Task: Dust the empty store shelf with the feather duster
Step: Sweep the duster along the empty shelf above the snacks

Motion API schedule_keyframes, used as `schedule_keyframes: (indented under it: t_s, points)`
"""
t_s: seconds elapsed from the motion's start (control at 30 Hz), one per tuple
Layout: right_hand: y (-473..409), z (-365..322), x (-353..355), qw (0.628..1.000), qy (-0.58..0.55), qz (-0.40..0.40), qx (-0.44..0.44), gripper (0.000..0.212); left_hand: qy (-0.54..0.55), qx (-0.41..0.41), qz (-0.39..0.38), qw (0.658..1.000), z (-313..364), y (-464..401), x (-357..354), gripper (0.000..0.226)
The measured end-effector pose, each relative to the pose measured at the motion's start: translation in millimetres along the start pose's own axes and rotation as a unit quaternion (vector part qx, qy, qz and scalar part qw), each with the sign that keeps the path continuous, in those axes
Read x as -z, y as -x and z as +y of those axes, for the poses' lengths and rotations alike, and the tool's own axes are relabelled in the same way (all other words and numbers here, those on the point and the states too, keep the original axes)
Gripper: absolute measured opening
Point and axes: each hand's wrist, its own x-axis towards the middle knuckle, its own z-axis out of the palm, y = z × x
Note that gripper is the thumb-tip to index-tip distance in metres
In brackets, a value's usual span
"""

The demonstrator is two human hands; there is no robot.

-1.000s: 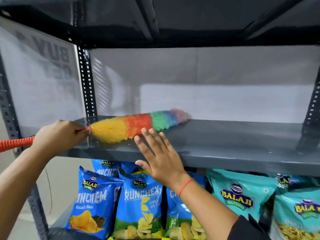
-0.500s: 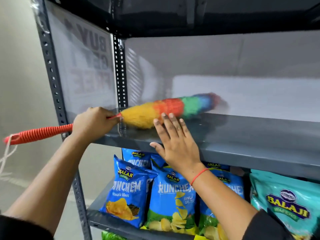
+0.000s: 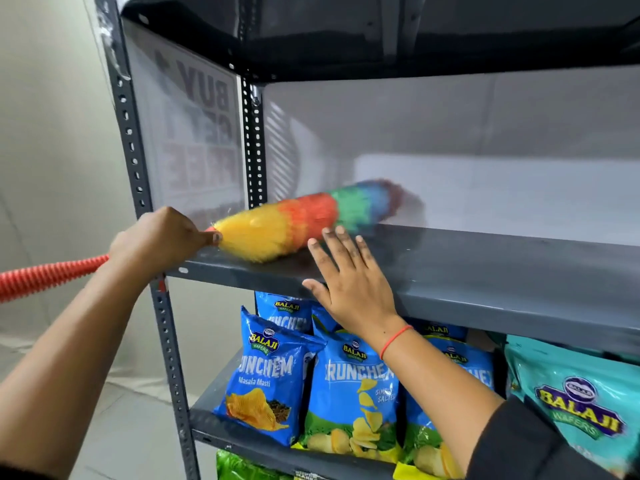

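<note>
A rainbow feather duster (image 3: 304, 216) lies across the left end of the grey empty shelf (image 3: 485, 268), its yellow base near the front corner and its blue tip blurred toward the back wall. My left hand (image 3: 162, 237) is shut on the duster's ribbed orange handle (image 3: 48, 275), which sticks out past the shelf's left side. My right hand (image 3: 349, 278) rests flat with fingers spread on the shelf's front edge, just in front of the duster's red and green part.
A perforated grey upright (image 3: 166, 323) stands at the shelf's front left corner, another at the back (image 3: 254, 143). A translucent printed panel (image 3: 194, 133) closes the left side. Blue chip bags (image 3: 349, 386) and teal bags (image 3: 575, 403) fill the shelf below. A dark shelf (image 3: 381, 32) hangs overhead.
The view has swung left and the rack's left side is now in sight. The duster's tip has lifted and blurred toward the back wall. My right hand stays on the shelf edge.
</note>
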Motion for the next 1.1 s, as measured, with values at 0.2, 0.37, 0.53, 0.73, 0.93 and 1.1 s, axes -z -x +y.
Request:
schedule_keyframes:
  t_s: [0.2, 0.37, 0.53, 0.73, 0.93, 1.1]
  points:
    - [-34, -31, -14, 0.994, -0.009, -0.074, 0.077, 0.065, -0.075, 0.064, 0.015, 0.995, -13, 7, 5, 0.043]
    - [-40, -39, -20, 0.991, -0.001, -0.114, 0.070, 0.068, -0.076, 0.097, 0.065, 0.990, -20, 18, 12, 0.033]
    - [-39, -39, -18, 0.989, 0.019, -0.119, 0.086, 0.074, -0.100, 0.124, 0.056, 0.986, -37, 31, 15, 0.034]
    - [-36, -37, -23, 0.988, 0.038, -0.122, 0.083, 0.072, -0.058, 0.159, 0.070, 0.983, -35, 34, 15, 0.041]
    - [-28, -28, -16, 0.985, 0.087, -0.099, 0.112, 0.067, -0.081, 0.158, 0.086, 0.980, -28, 42, 9, 0.035]
    - [-24, -22, -22, 0.997, -0.003, 0.003, 0.073, 0.065, -0.027, 0.117, 0.057, 0.991, -13, 41, 13, 0.040]
